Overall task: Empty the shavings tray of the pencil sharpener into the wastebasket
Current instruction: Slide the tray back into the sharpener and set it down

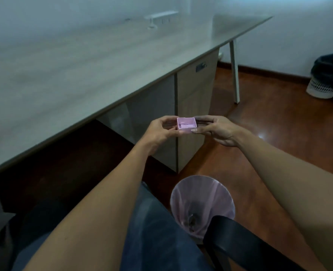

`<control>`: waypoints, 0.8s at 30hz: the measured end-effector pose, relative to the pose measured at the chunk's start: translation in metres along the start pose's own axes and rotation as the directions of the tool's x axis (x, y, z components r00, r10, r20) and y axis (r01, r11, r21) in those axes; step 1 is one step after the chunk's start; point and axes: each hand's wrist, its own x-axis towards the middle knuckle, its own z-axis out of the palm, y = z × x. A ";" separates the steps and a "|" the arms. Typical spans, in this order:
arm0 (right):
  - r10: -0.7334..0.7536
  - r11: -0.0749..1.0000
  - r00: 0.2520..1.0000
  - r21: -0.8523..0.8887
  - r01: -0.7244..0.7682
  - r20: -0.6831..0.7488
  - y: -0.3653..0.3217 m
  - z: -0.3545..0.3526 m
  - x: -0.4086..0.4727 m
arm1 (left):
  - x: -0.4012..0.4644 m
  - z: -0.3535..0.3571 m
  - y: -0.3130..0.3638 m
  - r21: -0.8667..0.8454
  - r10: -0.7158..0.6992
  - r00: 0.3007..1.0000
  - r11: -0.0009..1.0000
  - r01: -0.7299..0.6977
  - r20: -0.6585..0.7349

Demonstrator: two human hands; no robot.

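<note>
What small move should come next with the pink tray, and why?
Probably returning it to the sharpener, which is not in view. The pink tray, pinched upright between the left hand and the right hand, looks empty inside, and dark shavings already lie at the bottom of the pink-lined wastebasket below.

I see two bare forearms, no sleeves, no watch, no rings or bands visible. Left hand (157, 132) and right hand (218, 132) are ungloved, nails short. Legs wear blue denim jeans (152, 231), faded lighter along the thigh, with slight creases.
</note>
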 end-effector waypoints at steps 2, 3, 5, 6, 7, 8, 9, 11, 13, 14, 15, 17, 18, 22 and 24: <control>-0.042 0.999 0.999 -0.010 0.042 0.022 -0.024 0.007 -0.003 | 0.001 -0.007 0.023 0.006 0.046 0.999 0.999 -0.046 -0.012; -0.066 0.998 0.997 -0.019 0.067 0.031 -0.038 0.011 -0.003 | 0.001 -0.011 0.035 0.009 0.071 0.997 0.997 -0.071 -0.023; -0.108 0.994 0.993 -0.028 0.109 0.040 -0.062 0.019 -0.005 | 0.003 -0.018 0.056 0.021 0.111 0.993 0.994 -0.110 -0.036; -0.134 0.990 0.990 -0.035 0.135 0.044 -0.075 0.024 -0.005 | 0.002 -0.023 0.069 0.031 0.138 0.989 0.990 -0.137 -0.044; -0.156 0.987 0.987 -0.039 0.158 0.048 -0.086 0.028 -0.004 | 0.002 -0.027 0.080 0.041 0.160 0.986 0.987 -0.158 -0.049; -0.171 0.984 0.984 -0.038 0.174 0.054 -0.098 0.034 -0.004 | -0.001 -0.032 0.093 0.050 0.177 0.983 0.983 -0.175 -0.054; -0.185 0.982 0.981 -0.035 0.187 0.062 -0.110 0.041 -0.004 | -0.004 -0.038 0.107 0.063 0.193 0.979 0.980 -0.189 -0.060; -0.206 0.978 0.975 -0.027 0.209 0.082 -0.130 0.056 -0.003 | -0.008 -0.052 0.129 0.080 0.217 0.974 0.974 -0.212 -0.065; -0.228 0.972 0.966 -0.023 0.232 0.119 -0.145 0.073 -0.004 | -0.012 -0.069 0.144 0.083 0.236 0.969 0.970 -0.229 -0.075; -0.238 0.969 0.961 -0.031 0.245 0.143 -0.152 0.083 -0.003 | -0.015 -0.078 0.150 0.086 0.240 0.967 0.969 -0.232 -0.089; -0.247 0.965 0.954 -0.041 0.258 0.169 -0.157 0.094 0.000 | -0.018 -0.089 0.156 0.097 0.238 0.965 0.969 -0.228 -0.108; -0.265 0.957 0.939 -0.061 0.284 0.219 -0.165 0.115 0.006 | -0.027 -0.108 0.166 0.122 0.239 0.961 0.967 -0.223 -0.139; -0.270 0.953 0.931 -0.069 0.294 0.244 -0.169 0.128 0.012 | -0.033 -0.120 0.171 0.132 0.244 0.957 0.965 -0.225 -0.156; -0.269 0.946 0.896 -0.076 0.314 0.353 -0.177 0.187 0.033 | -0.062 -0.170 0.183 0.182 0.253 0.937 0.960 -0.213 -0.239; -0.263 0.948 0.877 -0.064 0.313 0.401 -0.178 0.218 0.045 | -0.078 -0.197 0.186 0.208 0.244 0.926 0.960 -0.188 -0.290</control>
